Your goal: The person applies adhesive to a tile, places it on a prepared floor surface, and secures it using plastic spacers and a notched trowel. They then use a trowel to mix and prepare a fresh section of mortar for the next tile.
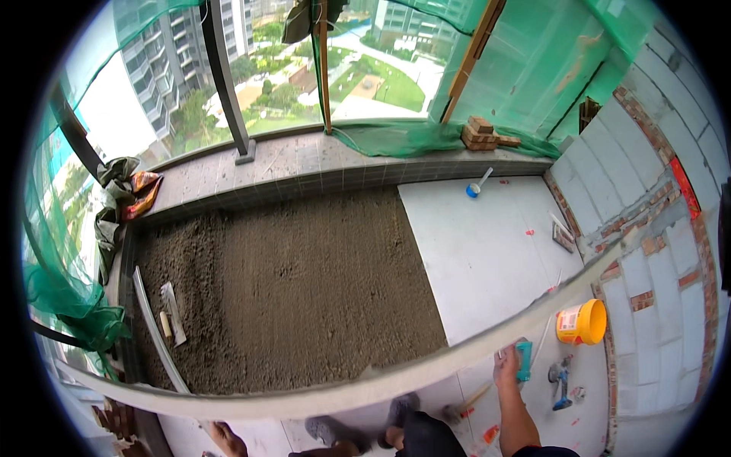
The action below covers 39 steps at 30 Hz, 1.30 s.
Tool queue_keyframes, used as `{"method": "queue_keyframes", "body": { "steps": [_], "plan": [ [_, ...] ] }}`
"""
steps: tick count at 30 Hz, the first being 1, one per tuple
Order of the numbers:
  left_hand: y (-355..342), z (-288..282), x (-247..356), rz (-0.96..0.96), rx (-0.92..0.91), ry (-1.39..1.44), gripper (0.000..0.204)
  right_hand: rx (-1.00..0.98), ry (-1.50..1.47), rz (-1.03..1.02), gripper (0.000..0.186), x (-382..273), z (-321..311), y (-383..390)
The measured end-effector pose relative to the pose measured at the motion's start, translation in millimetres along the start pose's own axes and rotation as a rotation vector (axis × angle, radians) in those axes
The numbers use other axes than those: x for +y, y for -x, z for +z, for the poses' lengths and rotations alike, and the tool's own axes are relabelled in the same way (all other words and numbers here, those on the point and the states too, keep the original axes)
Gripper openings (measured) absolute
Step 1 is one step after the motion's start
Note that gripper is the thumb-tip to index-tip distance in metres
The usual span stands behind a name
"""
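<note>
A person's right hand point(505, 369) gripped a teal handheld tool point(525, 362), its exact kind unclear, off the near right corner of a grey-brown mortar bed point(327, 274). The left hand point(228, 439), fingers curled, was partly cut off at the lower edge, on the near side of the mortar bed; whether it was gripping anything could not be told. A long pale ledge point(304, 404) curved across the view along the near side of the mortar bed. Nearer the person than the mortar bed and to its right were a blue power tool point(563, 385) and a yellow bucket point(592, 323). On the mortar bed's left part lay a steel trowel point(176, 316) with a pale handle, just beside a metal straightedge point(156, 331). Pale tiles point(472, 259) bordered the mortar bed on the right, bearing a blue cup point(473, 190) toward the far side. Beyond the mortar bed, a stack of bricks point(480, 137) rested on a tiled sill point(282, 161) beside green netting point(533, 68).
</note>
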State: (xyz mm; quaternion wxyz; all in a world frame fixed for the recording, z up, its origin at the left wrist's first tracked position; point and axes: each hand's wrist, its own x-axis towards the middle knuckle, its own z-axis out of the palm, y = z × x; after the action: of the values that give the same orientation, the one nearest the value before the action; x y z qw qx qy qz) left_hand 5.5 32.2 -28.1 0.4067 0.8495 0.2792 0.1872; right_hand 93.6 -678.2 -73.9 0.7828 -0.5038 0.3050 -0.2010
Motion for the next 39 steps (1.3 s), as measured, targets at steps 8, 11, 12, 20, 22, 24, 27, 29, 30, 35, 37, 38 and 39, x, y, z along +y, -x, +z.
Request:
{"method": "queue_keyframes", "body": {
  "steps": [8, 11, 12, 20, 22, 24, 27, 29, 30, 35, 37, 38, 39],
  "plan": [
    [-14.3, 31.8, -34.2, -0.020, 0.223, -0.141, 0.047, -0.212, -0.085, -0.185, 0.040, 43.9, -15.6, -35.7],
    [-15.7, 51.6, -45.8, 0.020, 0.273, -0.096, 0.047, -0.050, -0.091, -0.215, 0.034, 37.9, -3.0, -32.1],
    [-19.0, 55.2, -46.5, 0.042, 0.280, -0.079, 0.047, -0.095, -0.121, -0.219, 0.028, 24.7, 6.9, -29.5],
    [-42.9, 82.0, -54.6, 0.082, 0.274, -0.072, 0.047, -0.085, -0.024, -0.330, 0.047, 27.0, 38.7, -30.3],
    [-43.9, 91.1, -53.0, 0.082, 0.268, -0.051, 0.047, -0.118, -0.054, -0.368, 0.023, 16.8, 35.3, -27.6],
    [-52.2, 78.4, -47.1, 0.107, 0.279, -0.078, 0.047, -0.124, -0.120, -0.321, 0.014, 19.9, 66.1, -15.4],
    [-54.3, 93.6, -51.6, 0.096, 0.275, -0.033, 0.047, -0.085, -0.068, -0.309, 0.017, 18.9, 61.9, -12.2],
    [-58.0, 96.7, -52.5, 0.091, 0.278, -0.013, 0.047, -0.041, -0.055, -0.316, 0.019, 18.7, 68.6, -10.4],
    [-58.5, 96.5, -52.5, 0.087, 0.280, -0.003, 0.047, -0.060, -0.035, -0.325, 0.019, 19.2, 64.7, -11.2],
    [-59.5, 96.0, -50.2, 0.074, 0.317, 0.059, 0.047, -0.124, 0.039, -0.344, 0.021, 15.1, 49.9, -10.9],
    [-60.4, 94.2, -47.7, 0.069, 0.335, 0.086, 0.047, -0.134, 0.063, -0.364, 0.021, 9.1, 57.0, -0.7],
    [-60.6, 92.9, -45.6, 0.069, 0.346, 0.104, 0.047, -0.139, 0.073, -0.377, 0.021, 6.8, 60.9, 3.4],
    [-60.2, 91.2, -43.2, 0.069, 0.360, 0.121, 0.047, -0.150, 0.084, -0.379, 0.021, 6.2, 61.8, 3.8]
  ]
}}
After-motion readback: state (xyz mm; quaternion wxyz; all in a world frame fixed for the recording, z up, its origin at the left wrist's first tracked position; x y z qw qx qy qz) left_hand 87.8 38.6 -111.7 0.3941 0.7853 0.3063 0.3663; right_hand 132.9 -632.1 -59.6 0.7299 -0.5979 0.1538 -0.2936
